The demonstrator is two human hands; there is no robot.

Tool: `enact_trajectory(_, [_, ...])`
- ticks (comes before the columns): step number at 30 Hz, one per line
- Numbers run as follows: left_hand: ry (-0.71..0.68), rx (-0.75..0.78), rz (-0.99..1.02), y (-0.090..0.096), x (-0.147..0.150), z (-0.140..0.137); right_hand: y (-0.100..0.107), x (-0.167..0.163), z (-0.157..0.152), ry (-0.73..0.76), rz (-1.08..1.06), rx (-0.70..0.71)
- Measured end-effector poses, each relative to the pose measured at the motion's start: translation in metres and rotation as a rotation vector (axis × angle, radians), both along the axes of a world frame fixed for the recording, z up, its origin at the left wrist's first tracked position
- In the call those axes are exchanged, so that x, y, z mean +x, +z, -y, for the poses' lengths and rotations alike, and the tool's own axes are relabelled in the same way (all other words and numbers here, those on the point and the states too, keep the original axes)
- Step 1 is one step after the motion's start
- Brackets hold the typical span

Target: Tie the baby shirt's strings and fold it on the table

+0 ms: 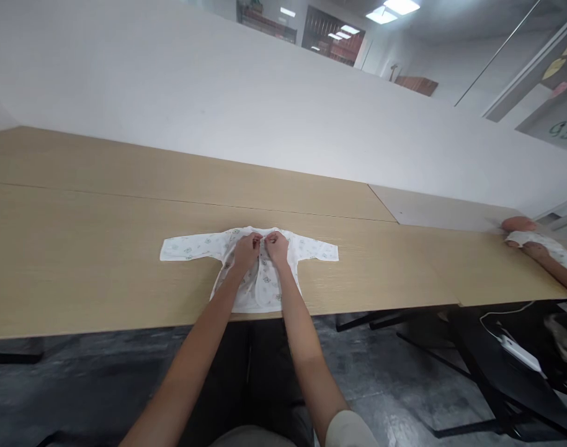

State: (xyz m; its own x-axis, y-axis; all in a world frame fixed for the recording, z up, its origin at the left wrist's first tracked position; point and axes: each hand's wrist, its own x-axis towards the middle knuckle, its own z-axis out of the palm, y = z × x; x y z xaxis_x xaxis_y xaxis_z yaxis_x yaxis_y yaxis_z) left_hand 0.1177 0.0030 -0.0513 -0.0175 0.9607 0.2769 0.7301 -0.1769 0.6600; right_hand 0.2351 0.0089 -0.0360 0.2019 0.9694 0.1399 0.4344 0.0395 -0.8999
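Note:
A small white baby shirt (268,290) with a sparse print lies spread on the table, its long sleeves stretched out to both sides. My left hand (247,249) is closed in a pinch at the shirt's front opening, just below the neckline. Close beside it, my right hand (276,246) pinches the other side of the opening. The fingertips of both hands almost meet there. Whatever small fastening may lie between them is too small to make out.
The long wooden table (102,261) runs along a white partition wall (195,93). At the far right, another person's arm (556,267) reaches to a doll (519,225) in white cloth. A black chair (488,360) with a white power strip (523,355) stands below the table's right end.

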Motion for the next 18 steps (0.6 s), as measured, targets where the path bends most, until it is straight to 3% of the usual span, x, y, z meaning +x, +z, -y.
enact_trajectory(7, [0.061,-0.047,-0.124,0.007,-0.004,0.0,0.007,0.004,0.0,-0.034,0.04,0.016])
enact_trajectory(14, [-0.036,-0.152,-0.343,0.014,-0.02,0.008,0.006,0.006,0.02,0.204,0.225,-0.097])
enact_trajectory(18, [-0.056,-0.178,-0.306,0.013,-0.02,0.018,0.003,0.0,0.034,0.177,0.29,-0.111])
